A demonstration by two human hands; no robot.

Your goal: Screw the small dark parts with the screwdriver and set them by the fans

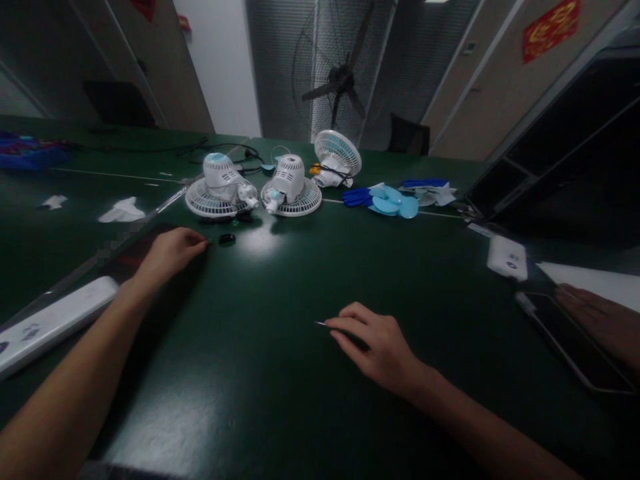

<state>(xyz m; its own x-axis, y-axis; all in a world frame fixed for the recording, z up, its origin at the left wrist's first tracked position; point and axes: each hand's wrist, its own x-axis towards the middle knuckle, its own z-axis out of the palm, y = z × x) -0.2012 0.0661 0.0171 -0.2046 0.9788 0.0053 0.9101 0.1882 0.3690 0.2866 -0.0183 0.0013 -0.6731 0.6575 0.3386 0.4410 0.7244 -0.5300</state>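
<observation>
My right hand (375, 340) is over the green table (260, 400), thumb and fingers pinching a thin silvery metal piece (320, 323) whose tip points left. The rest of that piece is hidden by the fingers. My left hand (175, 253) reaches farther forward on the left, its fingertips pinched together near the tabletop. What they hold, if anything, is too small to make out. Just right of those fingertips lies a small black part (227, 238). Beyond it, a white fan (223, 187) and a second fan (290, 187) lie grille down.
A third fan (337, 157) stands tilted behind. Light-blue fan blades (393, 201) lie beside blue gloves (357, 196). A white power strip (55, 327) is under my left forearm. At right are a white box (507, 257), a phone (575, 340) and another person's hand (600, 320).
</observation>
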